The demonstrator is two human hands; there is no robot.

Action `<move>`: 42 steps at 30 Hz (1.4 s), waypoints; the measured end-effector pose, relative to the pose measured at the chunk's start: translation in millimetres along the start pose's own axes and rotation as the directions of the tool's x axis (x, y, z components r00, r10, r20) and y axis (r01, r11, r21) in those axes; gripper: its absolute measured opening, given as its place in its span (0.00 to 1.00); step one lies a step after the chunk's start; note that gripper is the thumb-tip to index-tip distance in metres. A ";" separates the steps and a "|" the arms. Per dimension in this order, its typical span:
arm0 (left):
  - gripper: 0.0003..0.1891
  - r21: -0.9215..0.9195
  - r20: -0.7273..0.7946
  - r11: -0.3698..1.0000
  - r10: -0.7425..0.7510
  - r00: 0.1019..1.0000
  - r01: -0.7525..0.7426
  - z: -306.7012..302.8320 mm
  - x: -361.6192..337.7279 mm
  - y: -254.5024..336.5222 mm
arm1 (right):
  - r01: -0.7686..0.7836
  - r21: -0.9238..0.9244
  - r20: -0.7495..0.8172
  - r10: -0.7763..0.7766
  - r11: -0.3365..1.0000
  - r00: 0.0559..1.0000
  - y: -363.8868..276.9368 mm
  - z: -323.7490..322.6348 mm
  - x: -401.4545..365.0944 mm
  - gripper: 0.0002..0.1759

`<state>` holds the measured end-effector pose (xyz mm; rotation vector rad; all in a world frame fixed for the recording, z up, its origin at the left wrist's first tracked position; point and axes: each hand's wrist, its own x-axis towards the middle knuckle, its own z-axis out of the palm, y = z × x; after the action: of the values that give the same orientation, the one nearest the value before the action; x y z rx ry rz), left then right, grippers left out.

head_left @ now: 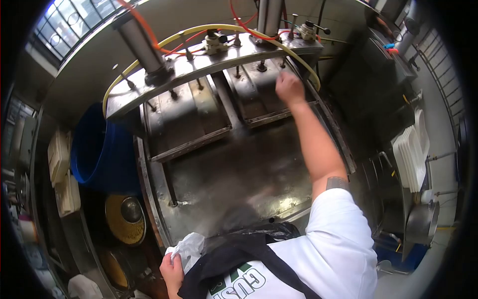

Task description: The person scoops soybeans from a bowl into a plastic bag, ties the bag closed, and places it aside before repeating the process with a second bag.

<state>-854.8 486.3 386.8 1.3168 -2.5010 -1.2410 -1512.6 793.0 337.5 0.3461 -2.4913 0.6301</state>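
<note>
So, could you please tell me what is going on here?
A person is at a metal press. The left hand holds what looks like a white cloth, low by the body. The right hand, arm outstretched, is curled over the right plate; I can't tell whether it touches.

left hand (172, 270): one, gripping a crumpled white sheet (191, 249), material unclear, low by the body.
right hand (290, 88): one, fingers curled, arm outstretched, at the right metal plate (256, 97); contact cannot be told.
left metal plate (189, 119): one, alongside.
metal tabletop (234, 172): shiny, nearer the body.
yellow hose (219, 26): one, arched.
blue barrel (117, 164): one, left.
white trays (409, 154): stacked, far right.
</note>
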 end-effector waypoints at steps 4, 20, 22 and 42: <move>0.13 -0.017 0.023 1.000 -0.001 1.000 0.002 11.7 18.7 6.2 | -0.043 -0.256 -0.157 0.002 0.966 0.988 63.5 -57.8 126.6 0.24; 0.11 0.143 0.140 0.988 0.033 0.990 -0.053 24.1 47.9 55.3 | -0.307 -0.013 -0.325 0.286 0.952 0.901 119.7 -106.2 111.5 0.19; 0.11 0.132 0.145 0.990 0.034 0.989 -0.054 24.8 50.3 60.9 | -0.177 0.161 -0.341 0.223 0.971 0.913 97.4 -80.7 34.7 0.17; 0.12 -0.474 -0.654 0.875 -0.278 0.704 -0.095 -100.3 -21.0 -83.5 | -0.085 0.728 0.573 -0.535 0.680 0.621 -225.7 -79.2 -268.4 0.12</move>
<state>-746.8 412.2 404.5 1.4246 -1.4812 -0.9899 -1175.3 669.0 327.8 1.5285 -2.7107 1.5927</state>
